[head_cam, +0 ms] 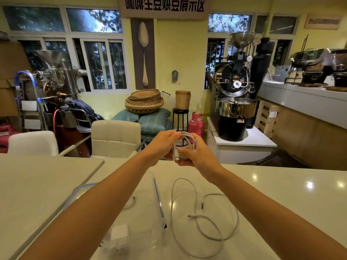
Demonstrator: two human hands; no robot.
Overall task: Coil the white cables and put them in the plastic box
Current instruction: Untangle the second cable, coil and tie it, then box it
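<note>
While both our arms reach out over the white counter (281, 184), we read the scene from the left: the clear plastic box (150, 233) sits under our left forearm, its blue-edged lid (75, 196) lying beside it on the far left, and a white charger block (120, 235) and part of another cable seem to lie inside already, though the clear walls make this hard to tell. Our left hand (159, 145) is raised above the far edge of the counter, fingers curled and pinching the upper left of the coiled white cable (187, 142). Our right hand (195, 154) cups the coil from below and the right, thumb pressed across the loops, a connector end hanging between the palms. The coil stands roughly upright, its ring facing us. To the right on the counter, a loose white cable (197, 218) sprawls in wide loops. The box lies below and left of the coil, toward us, so we judge the left hand nearer for lowering it in.
</note>
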